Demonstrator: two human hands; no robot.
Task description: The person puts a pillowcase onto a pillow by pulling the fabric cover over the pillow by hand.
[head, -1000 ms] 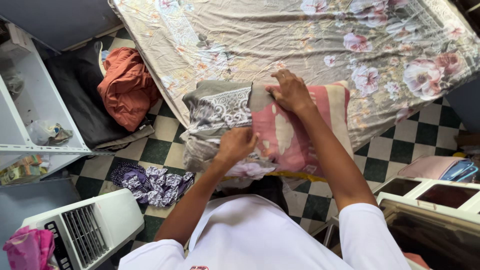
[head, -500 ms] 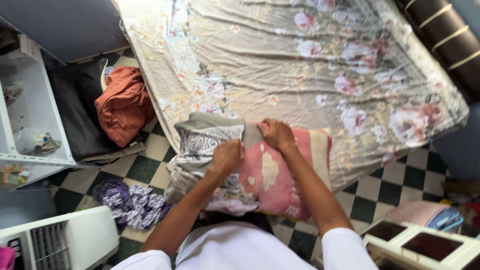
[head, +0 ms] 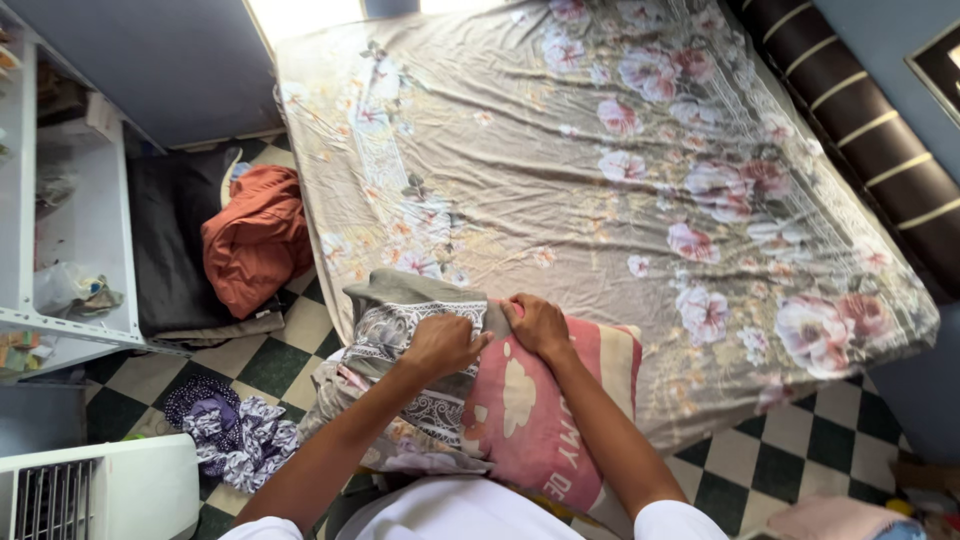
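I see a pink pillow [head: 545, 410] with cream patches, a grey paisley-patterned pillowcase [head: 405, 320], a taupe bedsheet [head: 560, 130] with pink flowers, and a green-and-cream checkered floor [head: 270, 360].

The pillow [head: 540, 410] lies on the near edge of the bed [head: 600, 180], at about six o'clock, with the pillowcase [head: 405, 330] drawn over its nine o'clock end. Both hands sit on top where the two meet: left hand [head: 440, 343] at nine, right hand [head: 537, 325] at three. A bundled cloth [head: 255, 235] lies on the floor at ten o'clock beside the bed, crumpled fabric [head: 230, 440] at eight, shelving [head: 70, 240] beyond at nine
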